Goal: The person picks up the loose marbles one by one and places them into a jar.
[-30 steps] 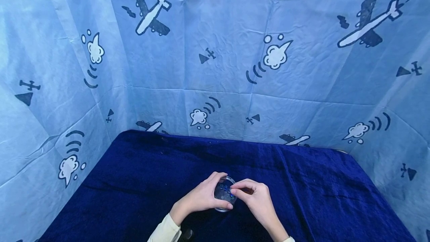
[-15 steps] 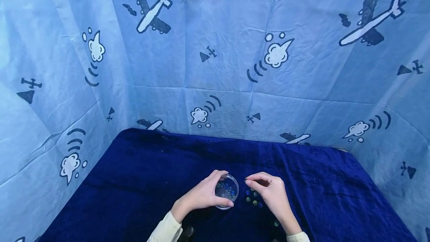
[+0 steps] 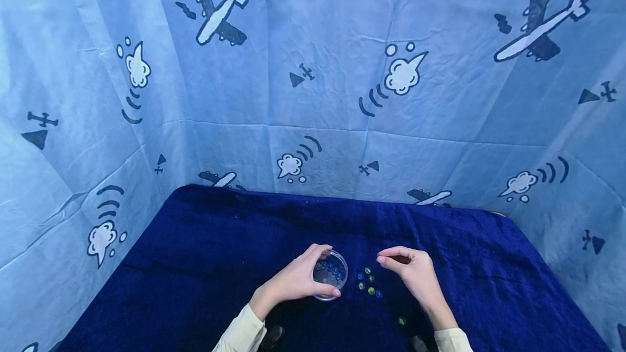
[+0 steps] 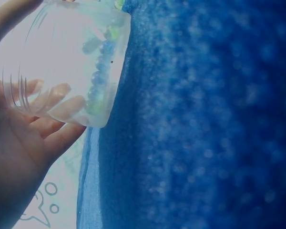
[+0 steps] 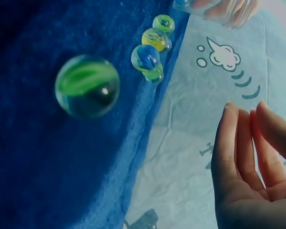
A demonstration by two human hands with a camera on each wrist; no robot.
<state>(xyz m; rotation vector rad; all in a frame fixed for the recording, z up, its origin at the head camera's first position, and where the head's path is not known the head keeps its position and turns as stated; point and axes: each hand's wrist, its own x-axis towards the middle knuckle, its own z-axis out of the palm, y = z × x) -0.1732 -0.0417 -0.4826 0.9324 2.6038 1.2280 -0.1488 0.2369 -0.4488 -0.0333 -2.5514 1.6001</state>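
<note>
Glass marbles (image 3: pixel 371 290) lie right of the jar (image 4: pixel 64 57) the left hand (image 3: pixel 299 278) grips; the right hand (image 3: pixel 414 271) hovers farther right, fingertips nearly together.

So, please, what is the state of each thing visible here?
Clear jar: open, no lid on
Marbles in jar: gathered at the bottom
Loose marbles: grouped beside jar
Lone green marble: lying apart
Left hand: curled round jar
Right hand: holding nothing visible
Dark blue cloth: spread, creased
Printed curtain: hanging, creased

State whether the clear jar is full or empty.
Neither: the jar is partly filled. Marbles gather at its bottom, leaving space above.
</note>
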